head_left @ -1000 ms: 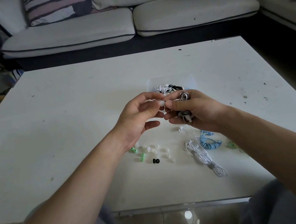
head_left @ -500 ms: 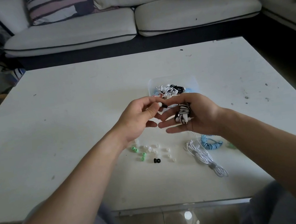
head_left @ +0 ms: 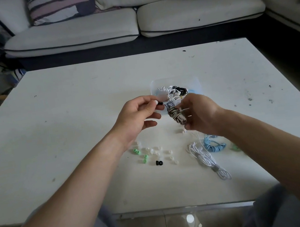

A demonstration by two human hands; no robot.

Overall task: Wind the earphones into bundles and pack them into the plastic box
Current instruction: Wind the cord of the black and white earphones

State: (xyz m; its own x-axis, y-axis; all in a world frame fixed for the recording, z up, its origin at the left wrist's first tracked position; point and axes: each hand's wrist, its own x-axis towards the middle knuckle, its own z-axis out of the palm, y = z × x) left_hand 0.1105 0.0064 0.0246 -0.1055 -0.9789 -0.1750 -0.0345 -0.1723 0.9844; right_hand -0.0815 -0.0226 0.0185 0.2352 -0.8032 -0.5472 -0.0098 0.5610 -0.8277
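A black-and-white earphone cable (head_left: 176,115) is wound in a bundle round the fingers of my right hand (head_left: 201,116), which holds it above the table. My left hand (head_left: 138,116) pinches the loose end of that cable, a small black plug (head_left: 160,103), just left of the bundle. Behind both hands stands the clear plastic box (head_left: 194,80) with white and black earphone bundles inside. A loose white earphone (head_left: 207,160) and a coiled blue earphone (head_left: 213,146) lie on the table below my right wrist.
Several green, white and black ear tips (head_left: 157,157) are scattered on the white table (head_left: 69,114) under my left wrist. A green piece (head_left: 235,147) lies by my right forearm. A sofa (head_left: 133,20) runs along the far side.
My hands moved slightly apart. The left hand pulled the cable end out to the left, and the right hand turned so the wound bundle now faces left.
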